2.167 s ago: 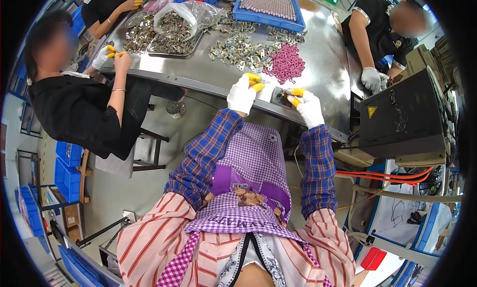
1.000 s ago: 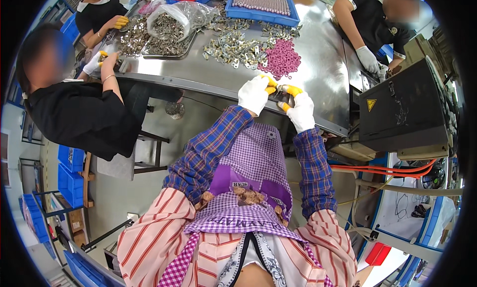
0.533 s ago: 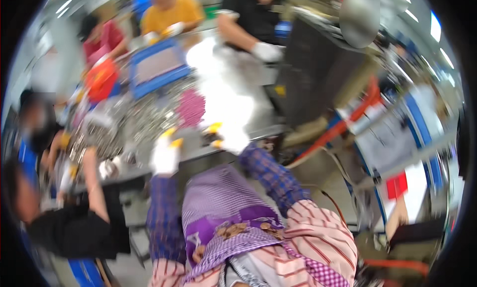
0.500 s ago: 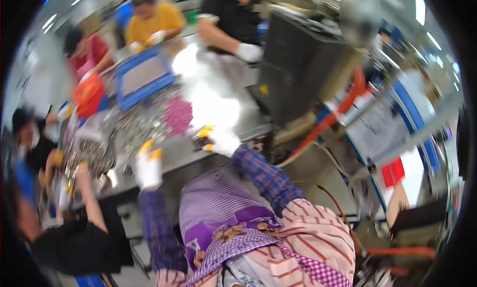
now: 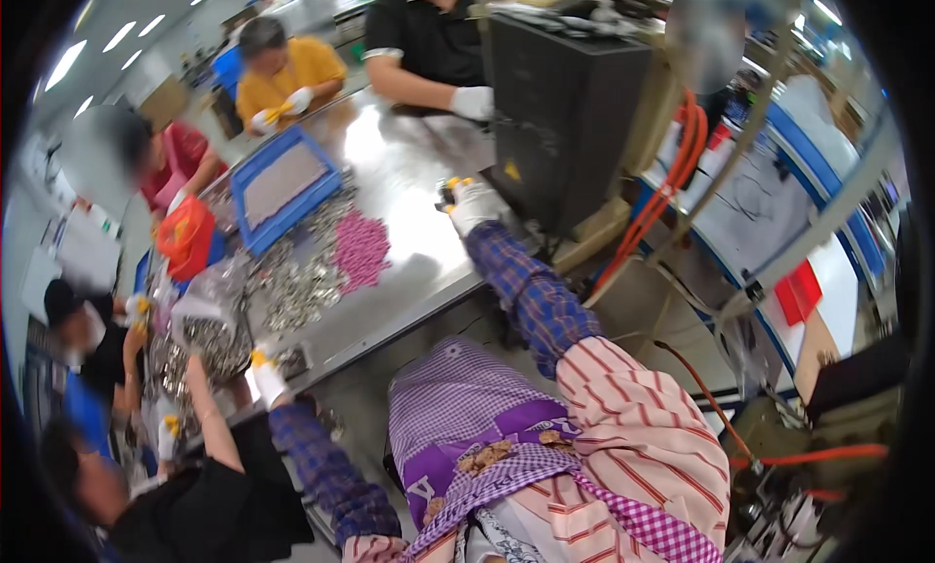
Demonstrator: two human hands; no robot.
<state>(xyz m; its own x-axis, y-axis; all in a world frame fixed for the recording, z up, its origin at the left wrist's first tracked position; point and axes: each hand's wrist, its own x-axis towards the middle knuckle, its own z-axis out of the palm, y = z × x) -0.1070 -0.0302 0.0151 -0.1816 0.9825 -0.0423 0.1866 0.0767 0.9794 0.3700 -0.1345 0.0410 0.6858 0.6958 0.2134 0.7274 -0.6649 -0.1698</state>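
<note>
My right hand (image 5: 474, 205), in a white glove with yellow fingertips, reaches over the shiny metal table (image 5: 417, 234) beside a black box-shaped unit. Its fingers are closed on a small dark part (image 5: 447, 195) whose kind I cannot make out. At the table's near edge, my left hand (image 5: 266, 378), gloved the same way, has its visible fingers stretched out. A small metallic item (image 5: 291, 361) lies close to those fingers. Between the hands, farther in, lie a heap of pink pieces (image 5: 361, 251) and many loose silvery metal parts (image 5: 300, 288).
A blue tray (image 5: 255, 234) stands beyond the metal parts, with a red bag (image 5: 184, 238) left of it. The tall black unit (image 5: 570, 115) borders the table at right. Orange hoses (image 5: 672, 198) hang past it. Co-workers sit along the far and left sides; a neighbour's bare arm (image 5: 214, 417) reaches in beside my left hand.
My right hand has moved farther over the table, toward the black unit, with the dark part in it. My left hand has drawn left and down to the near edge. The view has shifted.
</note>
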